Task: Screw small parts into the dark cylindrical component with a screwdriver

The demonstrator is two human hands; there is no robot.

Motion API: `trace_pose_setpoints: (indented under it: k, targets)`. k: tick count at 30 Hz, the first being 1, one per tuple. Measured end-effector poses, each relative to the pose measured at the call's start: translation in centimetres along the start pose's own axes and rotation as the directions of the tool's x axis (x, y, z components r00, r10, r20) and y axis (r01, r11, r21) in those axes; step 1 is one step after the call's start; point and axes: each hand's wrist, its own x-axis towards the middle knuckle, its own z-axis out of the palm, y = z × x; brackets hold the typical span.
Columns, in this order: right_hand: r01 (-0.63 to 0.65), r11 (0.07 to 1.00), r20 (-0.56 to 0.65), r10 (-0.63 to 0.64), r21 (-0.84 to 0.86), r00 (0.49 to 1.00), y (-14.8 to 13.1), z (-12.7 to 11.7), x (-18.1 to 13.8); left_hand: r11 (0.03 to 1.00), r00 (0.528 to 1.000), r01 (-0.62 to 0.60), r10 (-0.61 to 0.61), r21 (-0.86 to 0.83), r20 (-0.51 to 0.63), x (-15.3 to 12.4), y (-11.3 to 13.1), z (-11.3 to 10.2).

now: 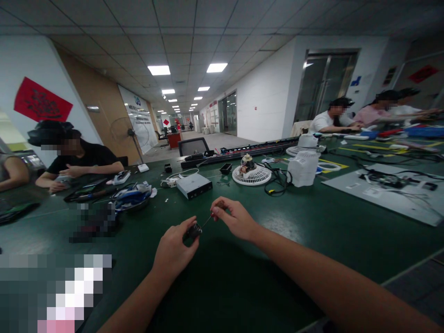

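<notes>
Between the thumb and fingers of my left hand [175,247] is a small dark part [193,231], perhaps a motor or plug; its exact kind does not show. My right hand [236,217] pinches a screwdriver [207,220] by its handle, which the fingers mostly cover. The thin shaft slants down to the left, its tip at the near end of the dark part. Whether the tip sits in a screw is too small to see. Both hands are held above the green table [277,277].
Beyond my hands lie a silver disc drive [194,186], a small black box [226,168], a round white fan grille [251,175] and a white housing [304,170] with black cable. A grey panel [388,199] with electronics lies right. People sit at both sides, one [79,157] at left.
</notes>
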Motion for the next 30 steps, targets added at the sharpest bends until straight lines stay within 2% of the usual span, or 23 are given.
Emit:
trace_pose_setpoints:
  k: [5, 9, 12, 16, 17, 19, 22, 24, 27, 30]
  targets:
    - [-0.032, 0.999, -0.007, 0.032, 0.012, 0.999, 0.5, 0.0, 0.2, 1.0, 1.0, -0.014, 0.013, 0.01, 0.011, 0.1, 0.4, -0.2]
    - [-0.066, 0.995, 0.045, 0.062, 0.078, 0.997, 0.9, 0.0, 0.4, 1.0, 0.999, -0.028, 0.028, 0.01, 0.023, -0.1, 0.3, 0.0]
    - [-0.018, 0.998, -0.023, 0.016, -0.065, 1.0, 0.6, -0.1, 0.2, 1.0, 0.999, -0.011, 0.011, 0.018, 0.042, -0.1, 0.0, 0.2]
    - [0.129, 0.939, -0.157, -0.187, -0.318, 0.97, -0.2, -0.7, 0.0, 0.996, 0.995, 0.059, -0.064, 0.064, 0.078, 0.0, -0.1, 0.2]
    - [0.158, 0.921, -0.142, -0.22, -0.355, 0.965, -0.3, -0.8, 0.0, 0.994, 0.993, 0.082, -0.088, 0.075, 0.084, 0.0, -0.1, 0.1]
    - [0.192, 0.887, -0.029, -0.224, -0.42, 0.974, -0.3, -0.9, 0.0, 0.988, 0.987, 0.122, -0.13, 0.094, 0.09, 0.1, -0.1, 0.0]
    - [0.179, 0.822, 0.18, -0.095, -0.54, 0.979, 0.5, -0.4, -0.1, 0.982, 0.981, 0.161, -0.17, 0.101, 0.088, 0.2, -0.1, -0.1]
    - [0.156, 0.779, 0.258, 0.008, -0.607, 0.966, 1.4, 0.3, -0.1, 0.982, 0.982, 0.161, -0.169, 0.096, 0.083, 0.3, -0.2, -0.1]
    - [0.172, 0.732, 0.336, 0.082, -0.659, 0.938, 2.3, 1.2, -0.2, 0.985, 0.986, 0.142, -0.149, 0.098, 0.073, 0.4, -0.3, 0.0]
    - [0.135, 0.758, 0.326, 0.108, -0.639, 0.939, 2.4, 1.6, -0.2, 0.987, 0.988, 0.123, -0.132, 0.103, 0.082, 0.4, 0.0, 0.0]
